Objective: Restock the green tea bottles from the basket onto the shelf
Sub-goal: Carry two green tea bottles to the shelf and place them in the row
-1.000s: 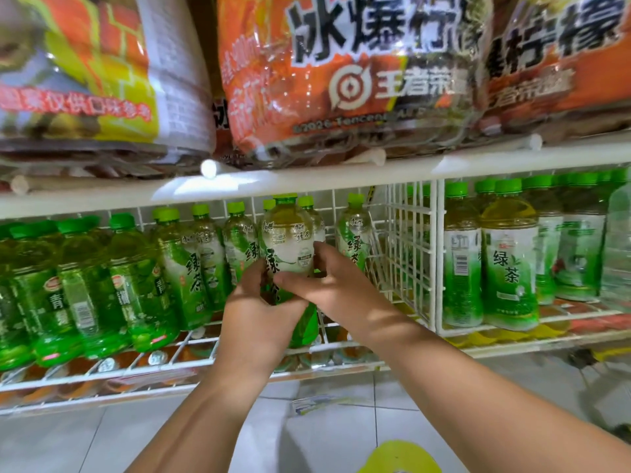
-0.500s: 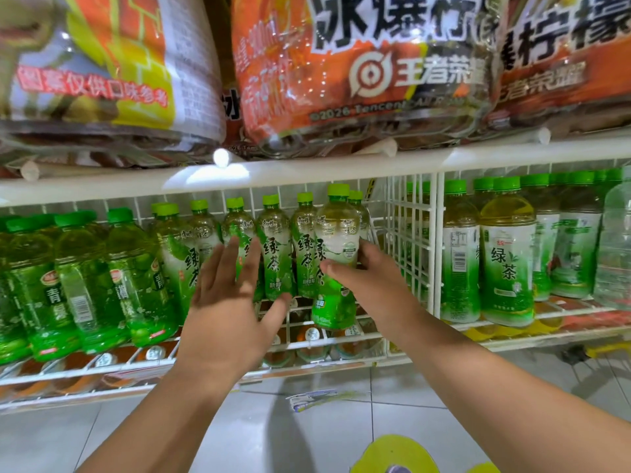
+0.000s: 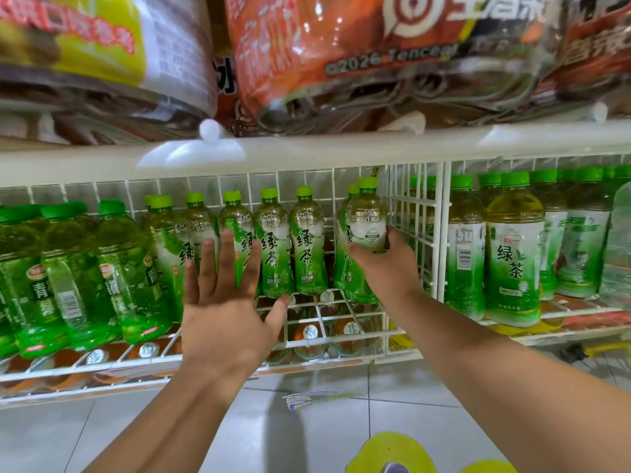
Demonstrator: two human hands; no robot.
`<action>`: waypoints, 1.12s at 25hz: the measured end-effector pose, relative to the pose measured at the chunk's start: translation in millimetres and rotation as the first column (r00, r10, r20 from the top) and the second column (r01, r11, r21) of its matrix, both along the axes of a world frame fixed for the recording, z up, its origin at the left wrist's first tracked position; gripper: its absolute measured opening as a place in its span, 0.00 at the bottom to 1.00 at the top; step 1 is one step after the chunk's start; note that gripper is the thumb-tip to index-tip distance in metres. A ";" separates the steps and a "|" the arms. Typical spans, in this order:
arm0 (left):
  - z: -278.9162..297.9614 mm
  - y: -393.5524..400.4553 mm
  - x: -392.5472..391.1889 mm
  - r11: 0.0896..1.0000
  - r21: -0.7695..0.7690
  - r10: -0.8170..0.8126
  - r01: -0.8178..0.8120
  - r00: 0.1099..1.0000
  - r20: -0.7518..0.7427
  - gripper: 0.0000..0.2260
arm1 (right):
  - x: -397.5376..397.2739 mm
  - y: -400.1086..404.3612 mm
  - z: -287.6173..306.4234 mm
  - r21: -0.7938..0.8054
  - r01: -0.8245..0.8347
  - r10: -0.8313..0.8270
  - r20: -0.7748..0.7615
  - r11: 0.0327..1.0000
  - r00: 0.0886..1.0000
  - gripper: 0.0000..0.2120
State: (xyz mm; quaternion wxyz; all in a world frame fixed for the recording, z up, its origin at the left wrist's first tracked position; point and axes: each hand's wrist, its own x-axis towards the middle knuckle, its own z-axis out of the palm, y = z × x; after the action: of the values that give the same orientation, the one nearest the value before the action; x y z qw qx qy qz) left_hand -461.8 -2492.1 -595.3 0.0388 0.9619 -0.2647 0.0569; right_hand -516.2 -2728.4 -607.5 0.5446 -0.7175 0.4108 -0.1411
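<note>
While the right hand (image 3: 387, 268) curls round a green tea bottle (image 3: 367, 230) upright on the wire shelf (image 3: 307, 343) beside the mesh divider (image 3: 415, 227), the left hand (image 3: 225, 302) spreads wide, hiding bottles behind; the basket is cut off.

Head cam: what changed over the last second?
The green tea bottle went from the middle of the shelf, held in both hands, rightward to the spot beside the wire divider. The left hand let go and now hangs open in front of the row; the right hand still grips the bottle. The other bottles on the shelf stayed put.
</note>
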 end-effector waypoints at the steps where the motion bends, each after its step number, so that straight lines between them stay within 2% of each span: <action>1: -0.6 0.0 -0.5 1.000 0.005 0.003 -0.003 1.000 0.001 0.40 | 3.6 -0.6 -2.0 -0.024 0.028 -0.028 -0.022 0.999 0.999 0.15; 6: -1.6 -2.2 -1.9 1.000 -0.016 0.018 -0.018 1.000 -0.016 0.40 | 19.0 -4.1 -8.5 -0.138 0.155 -0.167 -0.083 0.978 0.982 0.16; 12: -2.9 -2.6 -1.5 0.999 -0.036 0.025 -0.026 0.999 -0.025 0.39 | 22.3 -5.9 -13.4 -0.223 0.131 -0.161 -0.120 0.966 0.980 0.24; 14: -3.6 -1.2 -1.8 0.999 -0.029 0.025 -0.026 0.999 -0.035 0.40 | 21.1 -8.9 -14.4 -0.186 0.081 -0.112 -0.163 0.979 0.980 0.32; 16: -4.0 -0.8 -2.5 0.999 -0.024 0.028 -0.029 0.999 -0.045 0.40 | 18.7 -14.9 -14.8 -0.066 0.032 -0.044 -0.188 0.997 0.981 0.38; 18: -3.8 -1.7 -2.5 0.999 -0.025 0.032 -0.034 0.998 -0.052 0.40 | 17.2 -21.5 -15.6 0.008 -0.015 0.016 -0.204 1.000 0.979 0.39; 20: -3.1 -3.0 -1.9 0.999 -0.035 0.036 -0.038 0.997 -0.062 0.40 | 16.7 -23.6 -16.8 0.013 -0.050 0.051 -0.214 0.999 0.975 0.38; 24: -3.0 -4.0 -4.0 0.998 -0.050 0.028 -0.032 0.996 -0.079 0.40 | 19.2 -13.2 -23.0 -0.282 -0.055 -0.032 -0.294 0.958 0.955 0.38; 28: -3.1 -3.0 -6.7 0.999 -0.028 0.037 -0.040 0.995 -0.096 0.40 | 18.0 -9.0 -19.9 -0.338 -0.069 -0.033 -0.289 0.939 0.957 0.41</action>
State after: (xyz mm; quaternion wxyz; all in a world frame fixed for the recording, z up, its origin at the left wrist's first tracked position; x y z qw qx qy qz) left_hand -468.5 -2495.1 -598.4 0.0647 0.9677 -0.2431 0.0156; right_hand -498.2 -2737.4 -627.4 0.3457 -0.8182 0.4487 -0.0987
